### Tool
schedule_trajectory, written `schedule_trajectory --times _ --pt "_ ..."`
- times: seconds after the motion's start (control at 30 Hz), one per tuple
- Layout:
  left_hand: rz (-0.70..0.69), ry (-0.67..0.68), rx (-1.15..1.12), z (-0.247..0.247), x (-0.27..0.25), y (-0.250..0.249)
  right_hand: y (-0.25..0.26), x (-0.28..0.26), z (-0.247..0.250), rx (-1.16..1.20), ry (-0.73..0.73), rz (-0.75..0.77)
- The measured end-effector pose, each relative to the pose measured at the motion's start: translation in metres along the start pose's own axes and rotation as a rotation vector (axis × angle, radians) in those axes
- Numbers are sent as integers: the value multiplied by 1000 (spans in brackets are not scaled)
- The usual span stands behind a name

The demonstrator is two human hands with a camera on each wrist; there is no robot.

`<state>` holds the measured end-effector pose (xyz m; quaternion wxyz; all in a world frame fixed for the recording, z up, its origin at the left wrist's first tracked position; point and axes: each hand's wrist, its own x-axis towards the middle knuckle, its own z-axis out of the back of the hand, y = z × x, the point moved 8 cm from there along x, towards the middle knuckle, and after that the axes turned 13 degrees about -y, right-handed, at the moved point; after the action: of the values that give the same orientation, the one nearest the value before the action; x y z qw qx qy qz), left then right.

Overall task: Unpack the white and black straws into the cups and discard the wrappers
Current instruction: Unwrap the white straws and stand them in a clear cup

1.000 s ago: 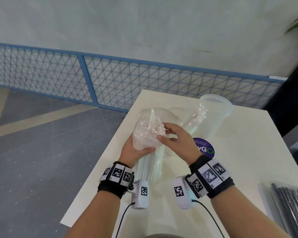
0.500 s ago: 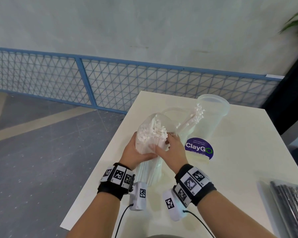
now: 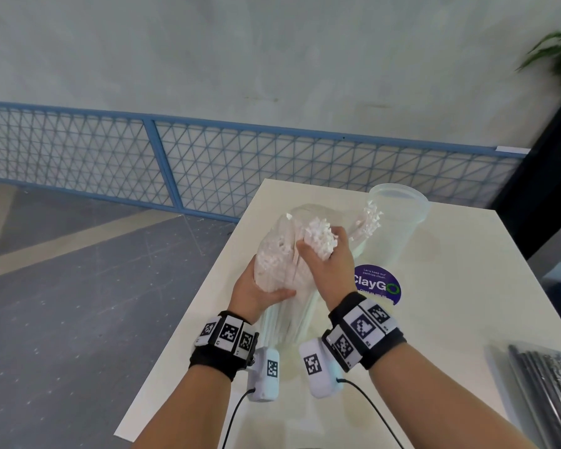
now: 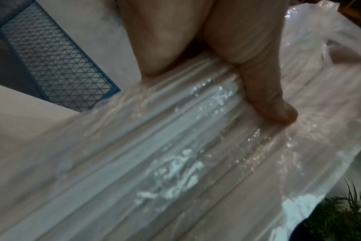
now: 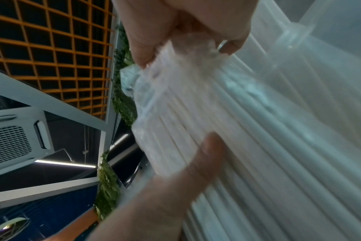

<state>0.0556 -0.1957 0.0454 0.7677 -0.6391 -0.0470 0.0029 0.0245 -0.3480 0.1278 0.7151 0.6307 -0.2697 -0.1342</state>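
Observation:
A clear plastic pack of white straws (image 3: 277,267) stands upright on the white table (image 3: 450,319), its top open. My left hand (image 3: 256,291) grips the pack's side through the plastic wrapper (image 4: 196,146). My right hand (image 3: 327,254) grips a bunch of white straws (image 3: 319,236) at the pack's open top; the right wrist view shows thumb and fingers around this bunch (image 5: 185,106). Behind stands a clear cup (image 3: 395,215) with some white straws (image 3: 368,220) leaning in it. A pack of black straws (image 3: 551,384) lies at the table's right edge.
A purple round ClayGo sticker (image 3: 378,283) is on the table right of my hands. The table's left edge drops to a grey floor. A blue mesh fence (image 3: 208,166) runs behind, and a plant (image 3: 557,56) shows at top right.
My right hand has closed round a bunch of white straws at the pack's mouth and lifted it up and to the right. The left hand keeps its hold on the pack.

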Motion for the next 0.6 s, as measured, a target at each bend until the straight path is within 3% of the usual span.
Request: schedule_trajectory --times 0.3,0.43,0.6 --pt "27 -21 7 2 -2 -2 39 24 13 145 -36 2" --pt "35 -55 -7 5 -2 -1 38 21 7 143 101 13" --pt "63 -48 -44 3 3 4 0 -1 -6 -96 287 -31"
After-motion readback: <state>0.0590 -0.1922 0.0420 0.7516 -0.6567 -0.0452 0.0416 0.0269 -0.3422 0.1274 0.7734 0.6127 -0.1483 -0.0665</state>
